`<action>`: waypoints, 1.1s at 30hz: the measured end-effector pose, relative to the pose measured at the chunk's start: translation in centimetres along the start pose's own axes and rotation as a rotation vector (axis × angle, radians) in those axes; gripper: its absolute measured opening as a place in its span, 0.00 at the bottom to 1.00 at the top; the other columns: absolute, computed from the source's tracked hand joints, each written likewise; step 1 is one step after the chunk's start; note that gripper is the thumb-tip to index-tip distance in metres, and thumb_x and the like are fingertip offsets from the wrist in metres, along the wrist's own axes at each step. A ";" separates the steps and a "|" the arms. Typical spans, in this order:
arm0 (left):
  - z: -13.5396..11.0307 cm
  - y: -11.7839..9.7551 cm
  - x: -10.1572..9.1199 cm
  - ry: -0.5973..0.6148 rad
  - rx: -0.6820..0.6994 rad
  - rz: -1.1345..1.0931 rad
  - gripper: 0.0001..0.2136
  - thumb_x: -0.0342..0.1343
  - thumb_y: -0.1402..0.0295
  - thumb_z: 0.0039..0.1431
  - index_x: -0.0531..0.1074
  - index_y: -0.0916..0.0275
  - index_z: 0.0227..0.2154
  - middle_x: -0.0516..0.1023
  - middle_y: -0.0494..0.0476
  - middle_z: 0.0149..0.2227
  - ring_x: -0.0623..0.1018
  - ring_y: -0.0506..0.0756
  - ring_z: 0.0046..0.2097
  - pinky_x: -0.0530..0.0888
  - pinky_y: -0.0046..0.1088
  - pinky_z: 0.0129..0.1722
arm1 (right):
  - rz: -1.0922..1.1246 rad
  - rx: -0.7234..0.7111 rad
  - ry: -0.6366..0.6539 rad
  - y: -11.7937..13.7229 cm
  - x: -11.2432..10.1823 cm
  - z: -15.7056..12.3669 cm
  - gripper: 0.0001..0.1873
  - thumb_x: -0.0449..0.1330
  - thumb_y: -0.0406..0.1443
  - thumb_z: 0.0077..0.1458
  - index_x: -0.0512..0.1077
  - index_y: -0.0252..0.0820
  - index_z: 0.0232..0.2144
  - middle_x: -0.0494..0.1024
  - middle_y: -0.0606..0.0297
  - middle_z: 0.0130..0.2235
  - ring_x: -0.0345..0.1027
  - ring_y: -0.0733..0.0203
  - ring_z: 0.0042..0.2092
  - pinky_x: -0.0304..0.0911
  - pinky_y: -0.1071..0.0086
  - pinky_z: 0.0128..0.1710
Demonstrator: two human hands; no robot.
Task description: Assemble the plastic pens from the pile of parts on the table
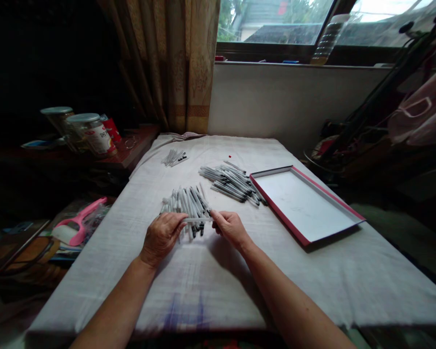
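Observation:
Between my two hands a whitish pen (pixel 199 220) is held level, one end in each. My left hand (pixel 163 235) is closed on its left end, and my right hand (pixel 229 227) pinches the right end between thumb and fingers. Just behind the held pen lies a loose pile of pens (pixel 185 199), pale barrels with some black ends, partly hidden by my hands. A second heap of pens (pixel 234 183) with black caps lies farther off to the right. Several slim pale pieces and small black caps form a little group (pixel 173 157) at the far left.
A shallow red-edged box lid (pixel 305 203) with a white inside sits on the right of the cloth-covered table (pixel 334 286). A tiny red piece (pixel 229 156) lies near the back. Lidded jars (pixel 94 138) stand on a side table at left. A curtain (pixel 174 63) hangs behind.

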State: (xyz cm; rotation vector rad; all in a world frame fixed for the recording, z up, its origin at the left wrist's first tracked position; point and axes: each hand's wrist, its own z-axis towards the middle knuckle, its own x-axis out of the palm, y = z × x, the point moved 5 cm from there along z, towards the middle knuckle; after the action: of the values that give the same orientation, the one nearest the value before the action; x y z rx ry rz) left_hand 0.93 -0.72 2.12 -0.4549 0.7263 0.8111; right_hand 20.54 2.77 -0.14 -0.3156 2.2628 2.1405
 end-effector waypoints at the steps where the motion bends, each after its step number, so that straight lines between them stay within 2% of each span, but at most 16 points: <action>1: 0.0 -0.1 0.0 0.011 0.023 0.037 0.11 0.46 0.63 0.70 0.72 0.61 0.43 0.80 0.56 0.36 0.78 0.54 0.37 0.74 0.30 0.39 | -0.005 0.004 0.016 -0.1 -0.1 0.0 0.34 0.56 0.65 0.44 0.67 0.42 0.13 0.63 0.70 0.12 0.52 0.70 0.16 0.49 0.73 0.17; 5: -0.2 -0.5 0.4 0.064 0.063 0.079 0.13 0.44 0.61 0.71 0.72 0.61 0.38 0.79 0.56 0.32 0.78 0.54 0.34 0.72 0.30 0.36 | -0.062 -0.033 0.055 -0.4 -1.0 -0.1 0.31 0.57 0.62 0.47 0.68 0.42 0.14 0.65 0.70 0.14 0.55 0.69 0.17 0.52 0.73 0.19; 9: -0.3 -0.8 1.0 0.141 0.076 0.070 0.15 0.43 0.61 0.71 0.72 0.61 0.36 0.78 0.55 0.30 0.77 0.53 0.31 0.71 0.30 0.33 | -0.220 -0.130 0.074 -0.1 -2.2 -0.2 0.27 0.55 0.55 0.54 0.70 0.41 0.17 0.68 0.68 0.16 0.59 0.67 0.20 0.55 0.73 0.23; 15: 0.0 -0.9 0.6 0.271 0.074 0.008 0.18 0.40 0.61 0.71 0.72 0.61 0.34 0.77 0.52 0.25 0.75 0.53 0.26 0.68 0.28 0.28 | -0.638 -0.452 0.134 2.5 -2.3 -1.0 0.18 0.56 0.41 0.61 0.71 0.41 0.22 0.73 0.66 0.23 0.64 0.65 0.27 0.55 0.73 0.29; 18: 0.7 -1.1 -0.9 0.382 0.050 -0.108 0.20 0.39 0.59 0.71 0.73 0.60 0.33 0.76 0.50 0.24 0.74 0.51 0.25 0.67 0.26 0.27 | -0.683 -0.581 0.172 3.8 -2.1 -1.8 0.17 0.54 0.39 0.63 0.72 0.41 0.24 0.74 0.65 0.24 0.65 0.65 0.28 0.56 0.72 0.30; 21: 1.4 0.2 -2.5 0.629 -0.198 -0.491 0.20 0.42 0.54 0.68 0.75 0.59 0.37 0.76 0.50 0.27 0.74 0.50 0.28 0.68 0.24 0.29 | -0.616 -0.672 0.154 5.0 -3.3 -2.2 0.15 0.54 0.40 0.64 0.73 0.41 0.27 0.76 0.64 0.27 0.67 0.64 0.29 0.59 0.72 0.31; 23: 1.4 2.1 -3.3 0.739 -0.423 -0.677 0.22 0.45 0.49 0.65 0.77 0.60 0.39 0.70 0.48 0.21 0.68 0.49 0.23 0.64 0.23 0.23 | -0.554 -0.679 0.059 5.7 -5.0 -1.9 0.13 0.55 0.41 0.62 0.74 0.41 0.30 0.76 0.64 0.28 0.67 0.64 0.29 0.60 0.72 0.31; 24: 1.3 3.3 -3.4 0.745 -0.525 -0.725 0.24 0.46 0.46 0.62 0.77 0.61 0.40 0.65 0.46 0.18 0.64 0.48 0.20 0.61 0.23 0.21 | -0.531 -0.661 -0.004 5.9 -5.9 -1.5 0.12 0.56 0.42 0.62 0.74 0.41 0.31 0.76 0.64 0.28 0.67 0.64 0.28 0.60 0.73 0.30; 26: 1.4 6.2 -3.4 0.613 -0.673 -0.685 0.28 0.48 0.42 0.56 0.77 0.62 0.40 0.61 0.45 0.17 0.61 0.49 0.19 0.60 0.23 0.19 | -0.521 -0.604 -0.101 5.8 -7.2 -0.6 0.12 0.57 0.42 0.60 0.74 0.41 0.30 0.77 0.65 0.27 0.67 0.64 0.28 0.60 0.73 0.29; 28: 1.5 9.0 -3.2 0.364 -0.747 -0.481 0.27 0.47 0.43 0.55 0.77 0.61 0.37 0.63 0.47 0.18 0.65 0.50 0.21 0.64 0.24 0.22 | -0.564 -0.538 -0.177 5.2 -7.4 0.3 0.13 0.57 0.42 0.60 0.76 0.41 0.30 0.78 0.64 0.26 0.69 0.63 0.27 0.60 0.72 0.29; 31: 1.2 10.8 -1.4 0.212 -0.794 -0.338 0.21 0.48 0.49 0.55 0.76 0.60 0.37 0.74 0.53 0.28 0.73 0.54 0.31 0.71 0.27 0.31 | -0.710 -0.424 -0.311 3.8 -6.0 1.2 0.12 0.58 0.40 0.59 0.78 0.42 0.29 0.81 0.62 0.28 0.73 0.61 0.30 0.59 0.71 0.32; 33: 0.7 11.1 -0.3 0.156 -0.813 -0.271 0.19 0.49 0.53 0.55 0.76 0.59 0.38 0.78 0.56 0.35 0.76 0.56 0.38 0.73 0.30 0.38 | -0.820 -0.347 -0.337 2.8 -4.5 1.5 0.12 0.58 0.40 0.60 0.79 0.42 0.29 0.83 0.61 0.29 0.76 0.59 0.32 0.58 0.71 0.32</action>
State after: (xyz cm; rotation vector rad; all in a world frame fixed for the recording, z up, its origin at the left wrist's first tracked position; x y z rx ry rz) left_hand -7.63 6.41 1.75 -1.3300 0.4340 0.7954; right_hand 24.36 4.99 3.23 -0.6771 1.2479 1.9009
